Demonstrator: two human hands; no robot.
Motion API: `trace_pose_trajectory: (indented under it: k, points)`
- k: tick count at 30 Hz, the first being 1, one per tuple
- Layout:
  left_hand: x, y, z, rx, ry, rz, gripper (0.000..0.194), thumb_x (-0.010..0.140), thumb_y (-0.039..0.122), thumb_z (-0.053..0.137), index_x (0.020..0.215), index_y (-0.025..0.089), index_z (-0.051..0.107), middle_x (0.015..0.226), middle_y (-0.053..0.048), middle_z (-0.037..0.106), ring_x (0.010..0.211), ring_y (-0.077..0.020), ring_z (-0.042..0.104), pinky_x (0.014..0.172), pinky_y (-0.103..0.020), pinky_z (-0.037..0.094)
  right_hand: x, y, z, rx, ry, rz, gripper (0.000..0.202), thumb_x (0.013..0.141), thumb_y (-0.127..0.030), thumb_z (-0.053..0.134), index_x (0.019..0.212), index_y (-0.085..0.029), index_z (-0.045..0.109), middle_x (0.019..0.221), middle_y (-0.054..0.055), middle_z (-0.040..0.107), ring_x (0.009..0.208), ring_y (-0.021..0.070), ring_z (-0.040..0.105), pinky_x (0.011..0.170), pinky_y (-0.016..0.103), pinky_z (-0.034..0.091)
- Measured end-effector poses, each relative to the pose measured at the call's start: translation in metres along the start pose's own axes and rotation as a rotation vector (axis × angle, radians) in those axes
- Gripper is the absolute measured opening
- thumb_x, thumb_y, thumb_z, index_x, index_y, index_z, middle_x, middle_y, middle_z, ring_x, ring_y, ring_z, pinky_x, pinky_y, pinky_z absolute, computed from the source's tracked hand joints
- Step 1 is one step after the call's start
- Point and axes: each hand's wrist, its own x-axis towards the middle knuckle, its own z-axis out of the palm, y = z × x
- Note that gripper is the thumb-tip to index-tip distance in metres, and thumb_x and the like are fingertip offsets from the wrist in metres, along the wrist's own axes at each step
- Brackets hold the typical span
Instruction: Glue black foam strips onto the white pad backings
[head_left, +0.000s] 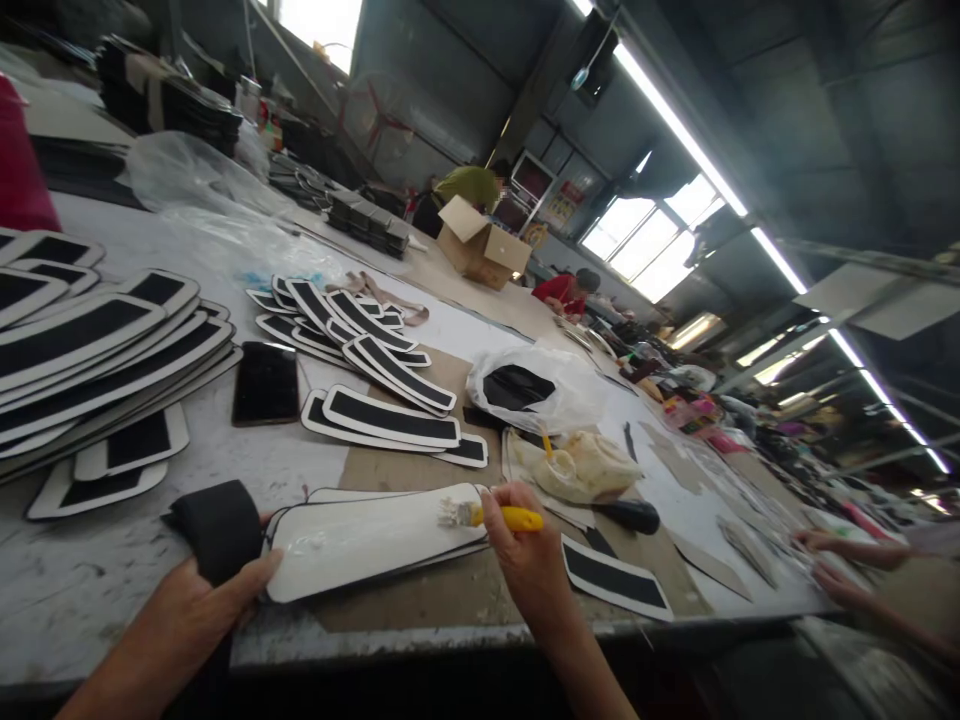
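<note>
One white panel (367,540) lies flat at the bench (90,580) front edge. The left hand (187,620) presses one black piece (214,525) at its end, grip flat. The right hand (525,550), grip closed, holds one yellow-handled brush (487,516), bristles on the panel. Behind lies one phone (265,382).

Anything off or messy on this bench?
One odd item: a phone lies face-up on the table among the black-and-white pieces, close to the glue work. The right hand brushes a white piece with a yellow brush; the left hand steadies its end. Nothing looks spilled.
</note>
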Motion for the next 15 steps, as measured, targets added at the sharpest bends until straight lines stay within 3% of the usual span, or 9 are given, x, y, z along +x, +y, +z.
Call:
trace_pose_trajectory:
  k: [4,7,13,15]
  points:
    - [0.011,-0.005,-0.005,0.085,-0.056,-0.074,0.057,0.074,0.057,0.057,0.120,0.022,0.052,0.075,0.001,0.063,0.068,-0.0156,0.055,0.059,-0.018,0.043,-0.001,0.004,-0.019,-0.073,0.041,-0.078,0.025,0.092,-0.033,0.048,0.072,-0.019,0.048,0.071,-0.001,0.046,0.066,0.0141,0.047,0.064,0.026,0.036]
    - [0.012,-0.007,-0.005,0.022,-0.112,-0.126,0.066,0.072,0.054,0.062,0.126,0.020,0.046,0.091,-0.001,0.065,0.077,-0.0173,0.058,0.064,-0.018,0.047,-0.006,-0.009,-0.020,-0.020,0.059,-0.071,0.025,0.092,-0.034,0.050,0.072,-0.019,0.050,0.071,-0.001,0.048,0.065,0.0141,0.048,0.062,0.026,0.037]
    - [-0.009,0.011,0.004,-0.117,-0.040,-0.058,0.053,0.074,0.046,0.065,0.118,0.021,0.050,0.085,0.000,0.064,0.082,-0.0174,0.058,0.061,-0.017,0.044,-0.018,-0.055,0.034,0.678,-0.181,0.231,0.029,0.089,-0.047,0.053,0.078,-0.020,0.051,0.063,-0.001,0.054,0.056,0.0147,0.052,0.055,0.026,0.043]
    - [-0.014,0.016,0.005,-0.136,-0.044,-0.036,0.052,0.072,0.044,0.067,0.115,0.020,0.051,0.087,0.000,0.065,0.080,-0.0173,0.058,0.067,-0.018,0.046,-0.019,-0.058,0.049,0.761,-0.247,0.269,0.032,0.088,-0.049,0.054,0.078,-0.020,0.050,0.063,-0.001,0.054,0.055,0.0143,0.052,0.054,0.026,0.044]
